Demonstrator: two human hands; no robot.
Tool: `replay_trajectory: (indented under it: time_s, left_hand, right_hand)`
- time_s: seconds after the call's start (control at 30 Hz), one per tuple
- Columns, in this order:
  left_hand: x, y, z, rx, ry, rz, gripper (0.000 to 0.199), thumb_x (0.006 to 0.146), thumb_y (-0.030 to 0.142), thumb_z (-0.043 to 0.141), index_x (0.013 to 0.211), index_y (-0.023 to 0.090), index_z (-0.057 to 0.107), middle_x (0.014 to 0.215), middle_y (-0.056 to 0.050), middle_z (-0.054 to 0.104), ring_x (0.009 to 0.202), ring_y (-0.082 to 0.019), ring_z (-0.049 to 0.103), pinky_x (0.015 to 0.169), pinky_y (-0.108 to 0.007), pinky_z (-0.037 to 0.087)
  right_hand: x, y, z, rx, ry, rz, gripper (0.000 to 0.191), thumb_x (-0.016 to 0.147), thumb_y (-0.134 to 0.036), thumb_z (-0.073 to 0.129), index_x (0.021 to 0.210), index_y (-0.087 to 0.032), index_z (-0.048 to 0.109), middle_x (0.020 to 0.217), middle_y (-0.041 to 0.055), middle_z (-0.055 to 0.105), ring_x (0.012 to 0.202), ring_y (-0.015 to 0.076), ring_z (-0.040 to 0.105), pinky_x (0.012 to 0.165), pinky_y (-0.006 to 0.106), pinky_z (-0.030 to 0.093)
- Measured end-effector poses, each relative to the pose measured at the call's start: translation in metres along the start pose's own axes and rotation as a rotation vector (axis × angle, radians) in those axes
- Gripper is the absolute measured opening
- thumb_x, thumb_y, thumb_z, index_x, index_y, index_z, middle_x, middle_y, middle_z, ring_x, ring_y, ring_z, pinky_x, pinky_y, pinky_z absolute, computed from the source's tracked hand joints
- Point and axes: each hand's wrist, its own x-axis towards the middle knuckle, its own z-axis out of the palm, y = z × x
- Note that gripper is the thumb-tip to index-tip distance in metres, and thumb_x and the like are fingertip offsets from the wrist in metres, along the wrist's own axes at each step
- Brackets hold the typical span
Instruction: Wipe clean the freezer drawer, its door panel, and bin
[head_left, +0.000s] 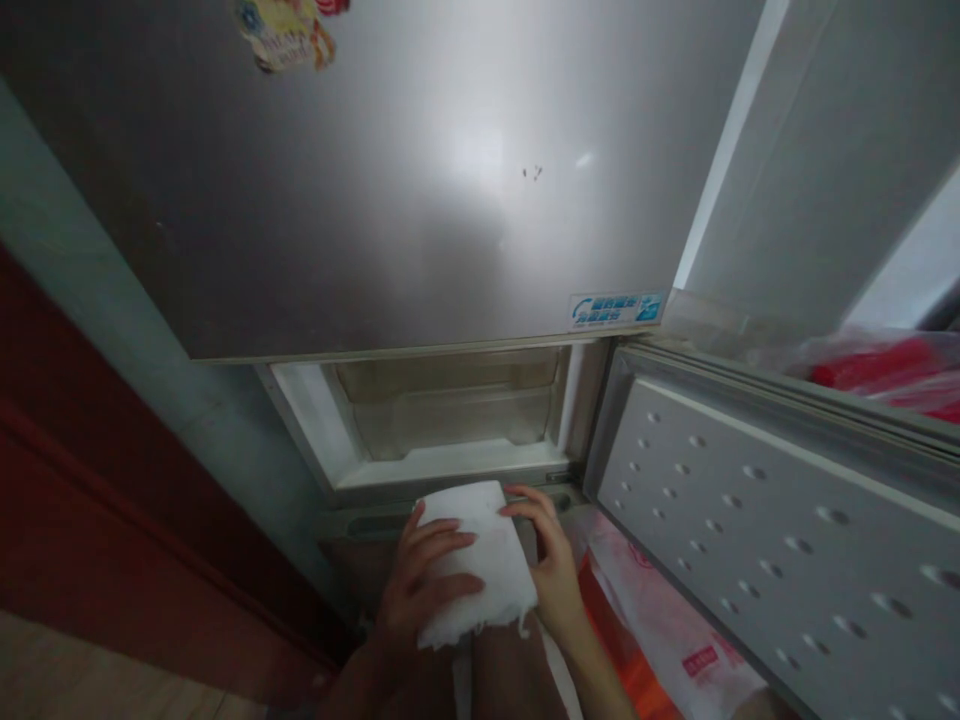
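Observation:
A roll of white tissue paper [476,560] with a ragged torn lower edge is between my two hands, above my knees. My left hand [435,575] wraps round its left side, the fingers spread over its front. My right hand [546,545] grips the right edge, with fingertips at the upper right corner. Just beyond the roll is the lower compartment [420,460] of a fridge, its door [750,540] swung out to the right. Inside the compartment are translucent drawer fronts [457,405].
The upper fridge door [420,200] is closed and carries a magnet [289,35] and a blue sticker [616,309]. A reddish-brown wooden panel [112,500] stands at left. Plastic bags [675,620] lie below the open door, and a red bagged item [877,365] is behind it.

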Motion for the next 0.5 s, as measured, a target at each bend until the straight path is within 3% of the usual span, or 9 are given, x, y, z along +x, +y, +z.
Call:
replay_trajectory:
  time_s: [0.1,0.3,0.5]
  left_hand:
    - [0.001,-0.006,0.004,0.074,0.038,0.01,0.018,0.072,0.019,0.077,0.064,0.036,0.076,0.093,-0.003,0.075,0.11,-0.029,0.059,0.119,-0.049,0.018]
    - [0.014,-0.023,0.001,0.128,0.002,0.203,0.011,0.078,0.025,0.073,0.081,0.034,0.079,0.099,-0.007,0.074,0.106,-0.028,0.063,0.119,-0.047,0.022]
    - [0.039,-0.026,-0.002,-0.052,-0.106,-0.003,0.016,0.072,0.034,0.074,0.083,0.024,0.08,0.094,-0.01,0.075,0.1,-0.03,0.064,0.116,-0.043,0.026]
  right_hand:
    - [0.007,0.003,-0.001,0.01,0.046,-0.069,0.022,0.074,-0.021,0.074,0.095,-0.028,0.07,0.119,0.0075,0.061,0.113,0.0246,0.058,0.095,0.037,0.046]
    - [0.012,0.006,-0.003,0.041,0.077,-0.129,0.019,0.077,-0.016,0.071,0.09,-0.03,0.071,0.114,0.0048,0.062,0.109,0.0223,0.06,0.092,0.034,0.045]
    - [0.013,0.006,-0.01,-0.023,0.062,-0.073,0.012,0.073,-0.015,0.068,0.079,-0.026,0.069,0.111,0.0052,0.066,0.108,0.0244,0.059,0.093,0.037,0.044]
